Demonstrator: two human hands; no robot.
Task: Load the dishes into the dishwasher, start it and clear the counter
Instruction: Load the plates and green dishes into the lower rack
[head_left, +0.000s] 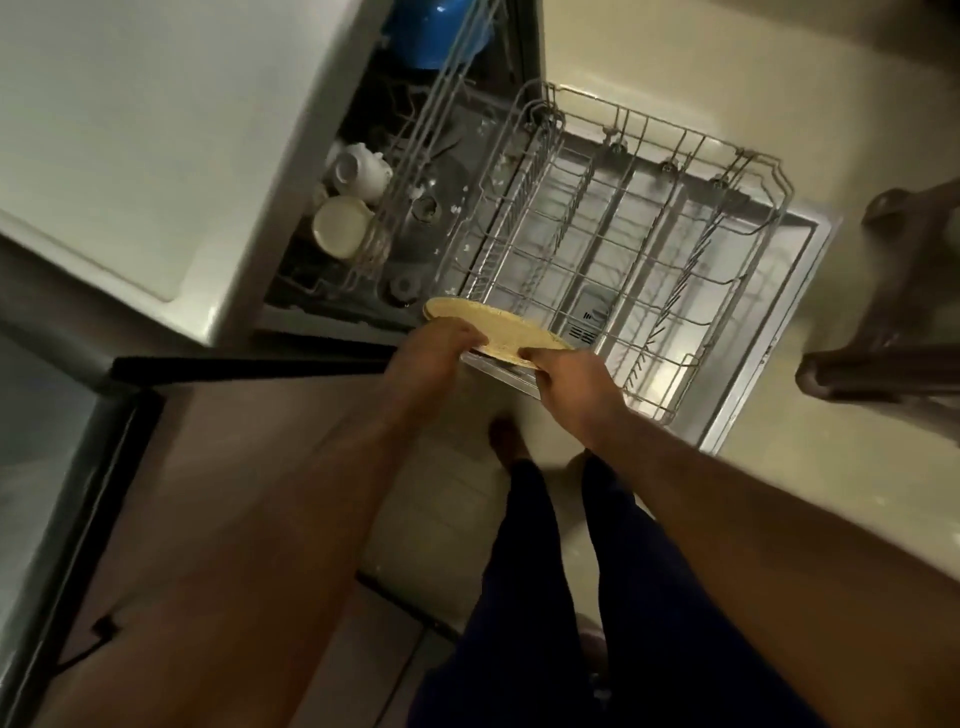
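A pale yellow plate (501, 323) sits almost flat over the near-left corner of the pulled-out lower rack (597, 234); whether it touches the wires is unclear. The left grip (436, 348) curls over its left edge, and the right grip (571, 382) pinches its near edge. No dishes show among the rack's tines. Left of the rack, the upper rack (447, 104) holds a white cup (361, 171), a cream cup (340, 226) and a blue bowl (436, 31) cut off by the frame. Further left lies the surface (104, 130). A blurred dark chair (893, 291) stands right of the rack.

Dim, warm light; soft picture.
You get glare on the open grey steel dishwasher door (810, 249); the pale worktop (130, 130) and frame edges smear and bend.
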